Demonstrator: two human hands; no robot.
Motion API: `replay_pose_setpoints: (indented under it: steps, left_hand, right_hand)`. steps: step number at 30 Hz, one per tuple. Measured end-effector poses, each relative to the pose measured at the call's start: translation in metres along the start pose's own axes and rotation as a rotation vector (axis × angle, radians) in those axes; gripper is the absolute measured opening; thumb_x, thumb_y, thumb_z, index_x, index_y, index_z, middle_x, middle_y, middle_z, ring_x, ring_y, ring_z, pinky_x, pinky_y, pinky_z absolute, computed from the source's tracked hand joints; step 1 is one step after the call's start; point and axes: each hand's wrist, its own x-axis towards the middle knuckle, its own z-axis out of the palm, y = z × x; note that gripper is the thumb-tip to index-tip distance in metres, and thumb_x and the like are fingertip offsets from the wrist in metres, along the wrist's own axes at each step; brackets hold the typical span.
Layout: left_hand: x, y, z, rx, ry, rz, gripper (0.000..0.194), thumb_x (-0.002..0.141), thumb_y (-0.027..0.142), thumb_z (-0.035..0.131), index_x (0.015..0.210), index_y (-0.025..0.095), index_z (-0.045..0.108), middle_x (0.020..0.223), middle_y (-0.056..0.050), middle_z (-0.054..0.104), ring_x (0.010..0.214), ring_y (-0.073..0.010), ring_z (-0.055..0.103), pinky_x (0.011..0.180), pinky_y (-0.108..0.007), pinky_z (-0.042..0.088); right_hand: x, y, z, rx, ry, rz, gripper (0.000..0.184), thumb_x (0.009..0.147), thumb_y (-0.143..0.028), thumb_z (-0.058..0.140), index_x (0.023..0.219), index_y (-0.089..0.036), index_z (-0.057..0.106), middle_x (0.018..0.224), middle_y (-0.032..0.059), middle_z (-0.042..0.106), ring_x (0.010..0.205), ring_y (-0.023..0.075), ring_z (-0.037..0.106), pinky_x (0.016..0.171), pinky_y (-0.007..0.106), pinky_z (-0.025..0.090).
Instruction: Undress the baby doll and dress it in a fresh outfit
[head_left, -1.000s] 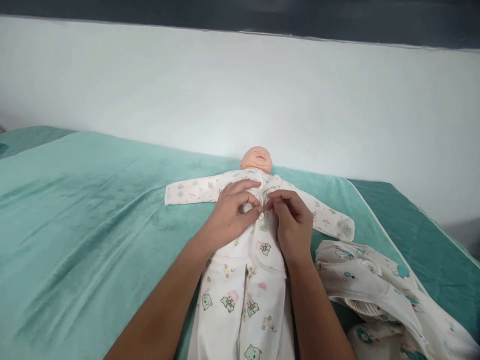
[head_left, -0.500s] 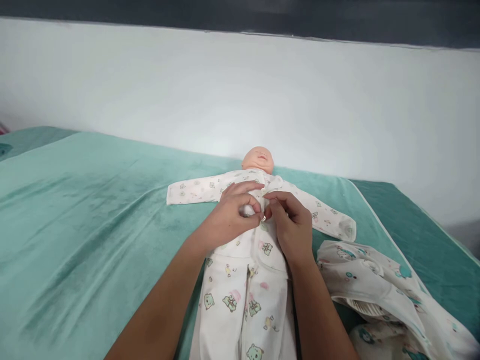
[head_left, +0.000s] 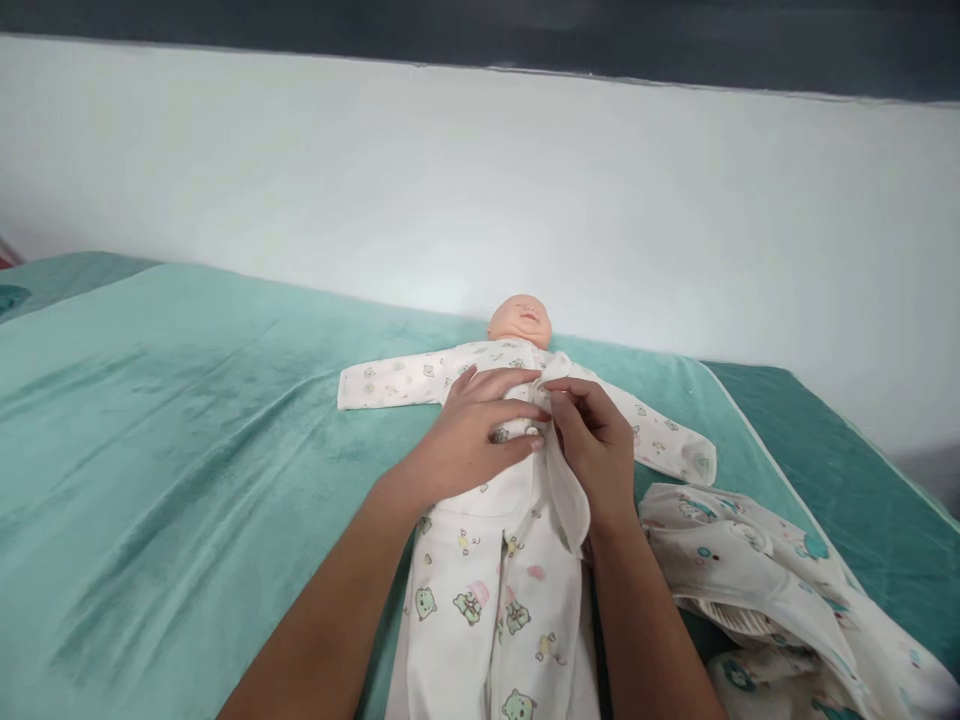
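Note:
A baby doll (head_left: 520, 318) lies on its back with its arms spread, in a white bear-print shirt (head_left: 491, 498) and matching pants (head_left: 450, 640). Across the left side of the shirt's chest rests my left hand (head_left: 480, 430), fingers stretched out, thumb and forefinger apart near a small round button (head_left: 533, 432). My right hand (head_left: 596, 440) pinches the edge of the shirt's right front panel (head_left: 568, 490) between thumb and fingers. Below that hand the panel is lifted and folded back, its plain inner side showing. The fingertips hide part of the shirt's opening.
A crumpled white garment (head_left: 750, 570) with a teal print lies right of the doll, beside my right forearm. Everything rests on a light green velvet cover (head_left: 210, 450). Darker green cloth (head_left: 855, 490) lies along the right. A white wall (head_left: 480, 190) stands behind the doll's head.
The right front panel has come away from the button and turned back to the right with my right hand. My left thumb and forefinger have parted from their pinch.

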Motion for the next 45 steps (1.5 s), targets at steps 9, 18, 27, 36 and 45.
replay_pose_setpoints:
  steps: [9, 18, 27, 36, 45]
  left_hand:
    - [0.0, 0.004, 0.013, 0.066, 0.237, -0.009, 0.018, 0.085, 0.016, 0.059, 0.074, 0.022, 0.046, 0.137, -0.002, 0.061, 0.128, -0.0207, 0.054, 0.118, -0.049, 0.033]
    - [0.004, 0.006, 0.015, 0.214, 0.349, -0.152, 0.013, 0.083, 0.016, 0.056, 0.093, 0.023, 0.054, 0.09, -0.001, 0.063, 0.09, -0.0209, 0.058, 0.084, -0.041, 0.046]
    - [0.0, -0.016, -0.004, -0.083, 0.663, -0.406, 0.018, 0.079, 0.015, 0.054, 0.093, 0.023, 0.061, 0.083, 0.002, 0.062, 0.072, -0.0129, 0.058, 0.068, -0.027, 0.049]
    - [-0.018, -0.058, -0.038, 0.543, 0.553, -0.713, 0.034, 0.082, 0.005, 0.044, 0.106, 0.023, 0.061, 0.115, -0.012, 0.062, 0.081, -0.0266, 0.062, 0.063, -0.039, 0.044]
    - [-0.002, -0.06, -0.017, 0.449, 0.458, -0.299, 0.038, 0.091, 0.011, 0.041, 0.117, 0.024, 0.065, 0.13, -0.008, 0.062, 0.123, -0.0269, 0.055, 0.098, -0.043, 0.049]
  right_hand:
    - [0.002, -0.011, -0.009, -0.369, -0.082, 0.084, 0.026, 0.086, -0.032, 0.063, 0.11, -0.024, 0.065, 0.062, -0.0075, 0.053, 0.059, 0.014, 0.05, 0.063, 0.028, 0.039]
    - [0.003, -0.007, -0.015, -0.29, -0.254, 0.043, 0.034, 0.085, -0.031, 0.063, 0.118, -0.026, 0.064, 0.068, -0.0072, 0.049, 0.063, 0.0124, 0.045, 0.063, 0.027, 0.038]
    - [0.009, 0.007, -0.017, -0.043, 0.096, 0.237, 0.028, 0.074, -0.026, 0.062, 0.1, -0.022, 0.07, 0.06, -0.0082, 0.041, 0.051, 0.0105, 0.037, 0.049, 0.025, 0.029]
    - [0.021, 0.035, -0.037, -0.476, 0.292, 0.145, 0.038, 0.076, -0.028, 0.056, 0.112, -0.019, 0.066, 0.11, 0.0117, 0.066, 0.095, 0.0263, 0.063, 0.088, 0.044, 0.05]
    - [0.013, 0.027, -0.021, -0.294, -0.122, -0.218, 0.04, 0.098, -0.029, 0.044, 0.133, -0.033, 0.063, 0.146, -0.0002, 0.059, 0.147, 0.0206, 0.039, 0.123, 0.05, 0.029]
